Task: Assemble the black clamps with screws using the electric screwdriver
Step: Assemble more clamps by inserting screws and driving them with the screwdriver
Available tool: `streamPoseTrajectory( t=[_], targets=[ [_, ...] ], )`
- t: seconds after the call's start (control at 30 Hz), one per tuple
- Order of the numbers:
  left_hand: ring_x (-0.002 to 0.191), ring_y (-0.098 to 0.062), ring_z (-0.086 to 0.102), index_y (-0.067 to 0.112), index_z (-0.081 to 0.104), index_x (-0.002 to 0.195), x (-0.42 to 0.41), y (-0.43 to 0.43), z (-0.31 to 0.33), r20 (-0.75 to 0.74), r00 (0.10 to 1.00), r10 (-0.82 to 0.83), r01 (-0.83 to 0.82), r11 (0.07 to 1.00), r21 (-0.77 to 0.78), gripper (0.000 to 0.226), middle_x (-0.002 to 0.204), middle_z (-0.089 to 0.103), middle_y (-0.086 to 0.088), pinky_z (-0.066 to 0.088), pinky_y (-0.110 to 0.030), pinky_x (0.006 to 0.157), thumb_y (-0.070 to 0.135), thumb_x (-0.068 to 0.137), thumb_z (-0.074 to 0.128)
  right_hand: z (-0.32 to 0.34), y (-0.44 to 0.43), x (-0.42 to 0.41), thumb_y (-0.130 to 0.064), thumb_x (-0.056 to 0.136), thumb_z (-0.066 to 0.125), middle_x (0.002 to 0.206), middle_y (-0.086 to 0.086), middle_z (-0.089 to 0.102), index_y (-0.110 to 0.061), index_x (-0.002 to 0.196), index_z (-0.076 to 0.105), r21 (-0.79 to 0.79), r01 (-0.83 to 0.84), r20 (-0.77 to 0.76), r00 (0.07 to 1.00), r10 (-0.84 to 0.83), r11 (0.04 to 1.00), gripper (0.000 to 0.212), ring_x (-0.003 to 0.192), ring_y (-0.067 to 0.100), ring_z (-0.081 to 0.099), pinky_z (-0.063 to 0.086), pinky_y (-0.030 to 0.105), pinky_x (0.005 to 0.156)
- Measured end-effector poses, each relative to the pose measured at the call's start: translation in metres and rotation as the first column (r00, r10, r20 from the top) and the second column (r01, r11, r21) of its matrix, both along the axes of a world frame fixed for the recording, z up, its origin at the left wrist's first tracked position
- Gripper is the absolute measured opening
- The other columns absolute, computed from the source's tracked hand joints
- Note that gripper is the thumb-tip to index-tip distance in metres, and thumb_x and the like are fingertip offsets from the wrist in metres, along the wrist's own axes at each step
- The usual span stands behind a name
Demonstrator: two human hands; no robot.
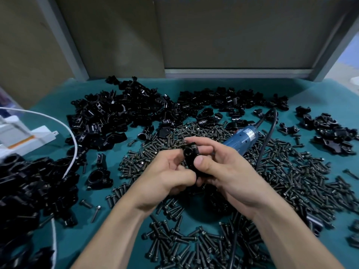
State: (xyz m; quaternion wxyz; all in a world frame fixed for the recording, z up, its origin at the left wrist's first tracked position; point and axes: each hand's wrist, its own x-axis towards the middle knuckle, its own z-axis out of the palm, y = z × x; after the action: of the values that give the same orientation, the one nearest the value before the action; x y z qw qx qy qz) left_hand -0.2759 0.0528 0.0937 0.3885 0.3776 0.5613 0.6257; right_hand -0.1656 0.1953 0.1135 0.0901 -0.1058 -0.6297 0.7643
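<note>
With my left hand (167, 172) and right hand (223, 171) both pinching the black clamp (191, 154), I'd square its halves so the holes line up.

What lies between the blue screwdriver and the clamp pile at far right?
Head view: between the blue screwdriver and the right clamp pile lie its black cord, scattered screws and a few loose clamp halves.

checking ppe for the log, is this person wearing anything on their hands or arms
Nothing shows: the left hand and right hand are ungloved, with no rings, and the left forearm and right forearm are bare to the frame's edge: no sleeves, watch or wristbands.
</note>
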Motion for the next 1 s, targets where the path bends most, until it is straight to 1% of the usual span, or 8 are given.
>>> streamPoseTrajectory(
  t=[0.13,0.23,0.33,0.43,0.53,0.7,0.87,1.0],
  targets=[
    [0.048,-0.007,0.030,0.028,0.078,0.119,0.000,0.000,0.003,-0.024,0.999,-0.025,0.026,1.000,0.007,0.049,0.059,0.042,-0.007,0.026,-0.018,0.043,0.014,0.072,0.069,-0.002,-0.002,-0.002,-0.017,0.086,0.073,0.090,0.000,0.072,-0.022,0.138,0.061,0.011,-0.009,0.003,1.000,0.009,1.000,0.054,0.095,0.021,0.071,0.055,0.036,0.075],
    [0.043,-0.006,0.027,0.029,0.077,0.123,0.000,0.000,0.003,-0.016,0.999,0.051,-0.050,0.998,0.030,0.056,0.053,0.036,0.008,0.022,-0.022,0.044,0.001,0.077,0.062,-0.003,-0.003,-0.003,-0.013,0.084,0.075,0.109,0.010,0.078,-0.014,0.127,0.068,-0.032,0.035,-0.003,0.999,-0.035,0.999,0.043,0.094,0.021,0.074,0.059,0.028,0.069],
    [0.041,-0.006,0.025,0.029,0.075,0.127,-0.003,-0.003,0.002,0.022,0.993,0.115,-0.115,0.993,0.039,0.062,0.049,0.033,0.006,0.025,-0.019,0.043,0.000,0.074,0.059,-0.004,0.001,-0.002,0.006,0.087,0.072,0.101,0.015,0.078,-0.009,0.110,0.075,-0.048,0.097,0.022,0.995,-0.096,0.994,0.027,0.089,0.026,0.076,0.061,0.028,0.071],
    [0.038,-0.002,0.028,0.029,0.072,0.132,-0.005,-0.007,0.003,0.146,0.989,0.004,-0.016,0.997,0.081,0.065,0.046,0.036,0.011,0.030,-0.015,0.042,0.006,0.071,0.065,-0.009,0.005,-0.003,0.011,0.084,0.075,0.074,0.017,0.074,-0.002,0.097,0.073,0.022,0.222,0.043,0.974,-0.223,0.975,0.018,0.069,0.024,0.074,0.058,0.026,0.061],
    [0.040,0.001,0.034,0.021,0.068,0.139,-0.010,-0.013,0.001,0.322,0.933,-0.161,0.101,0.976,0.195,0.064,0.046,0.042,0.012,0.030,-0.014,0.042,0.010,0.076,0.061,-0.010,0.002,-0.004,0.011,0.081,0.078,0.068,0.016,0.073,-0.004,0.092,0.075,0.071,0.272,0.010,0.962,-0.274,0.960,0.019,0.063,0.024,0.073,0.057,0.025,0.058],
    [0.044,-0.008,0.029,0.025,0.082,0.097,-0.019,-0.018,0.004,0.291,0.894,-0.340,0.231,0.907,0.351,0.030,0.056,0.060,0.015,0.022,-0.022,0.043,0.019,0.084,0.056,-0.009,0.002,-0.004,0.005,0.077,0.082,0.069,0.016,0.073,-0.003,0.095,0.073,0.020,0.187,0.038,0.981,-0.188,0.982,0.021,0.063,0.024,0.073,0.057,0.026,0.057],
    [0.039,-0.011,0.029,0.002,0.068,0.133,-0.021,-0.017,0.000,0.443,0.816,-0.372,0.218,0.907,0.360,0.055,0.054,0.060,0.004,0.031,-0.018,0.040,0.016,0.080,0.058,-0.008,0.003,-0.002,-0.008,0.078,0.078,0.085,0.019,0.076,0.003,0.111,0.071,0.006,0.003,0.118,0.993,-0.004,1.000,0.035,0.072,0.024,0.072,0.059,0.028,0.064],
    [0.037,-0.011,0.028,0.006,0.074,0.122,-0.020,-0.017,-0.001,0.421,0.825,-0.377,0.217,0.899,0.380,0.047,0.054,0.061,0.005,0.032,-0.017,0.039,0.016,0.079,0.057,-0.009,0.003,-0.001,-0.003,0.092,0.071,0.090,0.022,0.077,0.002,0.100,0.076,0.043,-0.040,0.103,0.994,0.036,0.998,0.011,0.072,0.024,0.072,0.060,0.028,0.065]
  ],
)
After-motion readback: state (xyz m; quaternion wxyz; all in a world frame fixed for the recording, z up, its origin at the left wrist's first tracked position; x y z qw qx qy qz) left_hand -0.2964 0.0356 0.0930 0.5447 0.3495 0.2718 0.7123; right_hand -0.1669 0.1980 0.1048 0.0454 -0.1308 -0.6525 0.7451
